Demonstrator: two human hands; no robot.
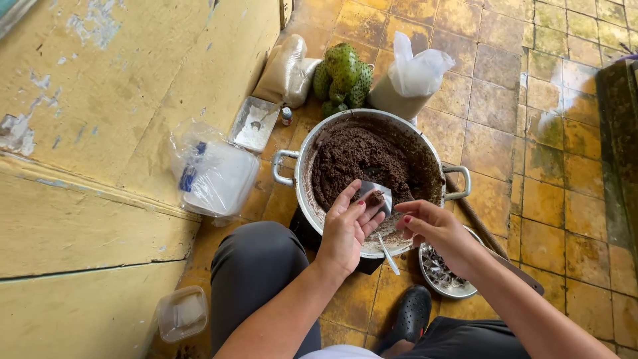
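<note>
Taking the big metal pot (372, 179) as landmark: its open top is free on the far side, above the brown paste (355, 163). Left of it, a bag of plastic tubs (212, 176) and a metal tray (256, 123) crowd against the yellow wall (133, 80). Behind it, green spiky fruit (342, 76) and two filled bags (409, 83) block the way. Right of it, the tiled floor (531, 199) lies open. On its near side stands a small bowl of wrappers (445, 276).

Small clear wrapper (374, 194) with dark brown paste, held above paste-filled metal pot (425, 149), spoon (387, 252) beneath
</note>
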